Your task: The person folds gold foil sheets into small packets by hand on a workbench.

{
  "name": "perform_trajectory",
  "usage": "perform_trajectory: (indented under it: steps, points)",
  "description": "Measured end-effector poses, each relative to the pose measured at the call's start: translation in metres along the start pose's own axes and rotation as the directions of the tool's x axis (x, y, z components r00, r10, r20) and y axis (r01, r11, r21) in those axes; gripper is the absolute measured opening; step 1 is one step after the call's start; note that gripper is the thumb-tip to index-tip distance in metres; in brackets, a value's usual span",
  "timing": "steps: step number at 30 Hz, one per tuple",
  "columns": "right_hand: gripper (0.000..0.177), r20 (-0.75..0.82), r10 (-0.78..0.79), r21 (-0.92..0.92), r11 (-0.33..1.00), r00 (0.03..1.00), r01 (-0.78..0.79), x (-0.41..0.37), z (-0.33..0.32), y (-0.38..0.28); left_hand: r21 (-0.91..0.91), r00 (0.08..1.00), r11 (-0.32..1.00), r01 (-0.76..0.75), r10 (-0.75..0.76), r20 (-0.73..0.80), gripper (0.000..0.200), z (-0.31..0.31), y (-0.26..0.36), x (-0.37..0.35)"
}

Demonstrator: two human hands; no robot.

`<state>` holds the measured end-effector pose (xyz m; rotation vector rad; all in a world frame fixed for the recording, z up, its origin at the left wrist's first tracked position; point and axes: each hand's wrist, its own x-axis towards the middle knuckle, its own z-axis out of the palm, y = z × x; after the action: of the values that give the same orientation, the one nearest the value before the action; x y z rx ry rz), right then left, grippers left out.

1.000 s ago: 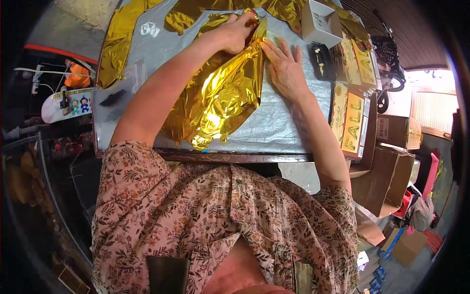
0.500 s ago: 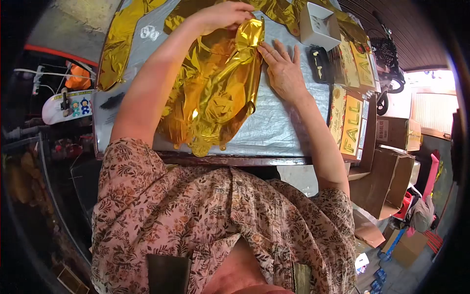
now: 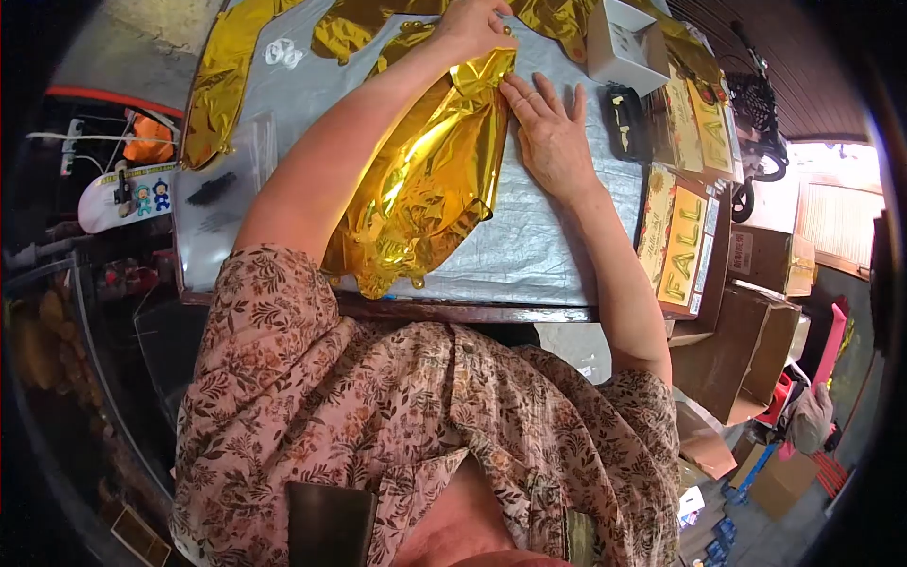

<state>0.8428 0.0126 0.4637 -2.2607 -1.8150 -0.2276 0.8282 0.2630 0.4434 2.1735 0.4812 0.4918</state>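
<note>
A crumpled gold foil balloon (image 3: 425, 180), flat and partly folded, lies in front of me on the silver-grey table cover. My left hand (image 3: 472, 30) reaches across it to its far end, with curled fingers pinching the foil near the top corner. My right hand (image 3: 550, 132) rests flat at the balloon's right edge, fingers spread and fingertips touching the foil. Part of the balloon is hidden under my left forearm.
More flat gold foil balloons (image 3: 219, 80) lie along the left and far edges. On the right are a white box (image 3: 625, 47), a black case (image 3: 624, 123) and packets marked FALL (image 3: 682, 241). A clear plastic bag (image 3: 222, 222) and clear rings (image 3: 282, 54) lie at left.
My left hand has moved a little to the right and farther away, and the foil under its forearm looks narrower and more folded. My right hand has hardly moved.
</note>
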Motion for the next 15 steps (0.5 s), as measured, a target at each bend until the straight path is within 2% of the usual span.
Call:
perform_trajectory:
  steps: [1,4,8,10,11,13,15]
  points:
    - [0.06,0.007,-0.004,0.007,1.0,1.0,0.004,0.0,0.0,0.0,-0.011,0.994,0.998,-0.067,0.065,-0.083,0.042,0.002,-0.002,-0.001]
    - [0.06,-0.005,-0.01,-0.007,1.0,1.0,0.01,0.0,0.0,0.001,0.014,0.992,0.995,-0.095,0.096,-0.083,0.042,0.002,-0.01,0.001]
    - [0.061,-0.004,-0.021,-0.016,1.0,1.0,0.021,0.0,0.001,0.003,0.033,0.994,0.999,-0.001,0.005,-0.105,0.036,-0.01,0.012,-0.011]
    - [0.061,-0.01,-0.014,-0.007,1.0,1.0,0.014,-0.001,0.003,0.004,0.025,0.963,0.988,-0.153,0.155,-0.222,0.027,-0.025,0.03,-0.023]
    - [0.061,-0.007,-0.014,-0.005,1.0,1.0,0.014,-0.001,0.003,0.005,0.024,0.964,0.988,-0.15,0.151,-0.221,0.027,-0.033,0.035,-0.032]
    - [0.062,-0.038,-0.023,-0.001,1.0,0.999,0.023,-0.001,0.007,0.007,0.172,0.842,0.856,-0.488,0.513,-0.164,0.018,-0.053,0.044,-0.058]
    - [0.062,-0.043,-0.012,0.03,0.999,0.999,0.014,-0.001,0.004,0.005,0.204,0.793,0.778,-0.594,0.609,-0.016,0.017,-0.064,0.063,-0.097]
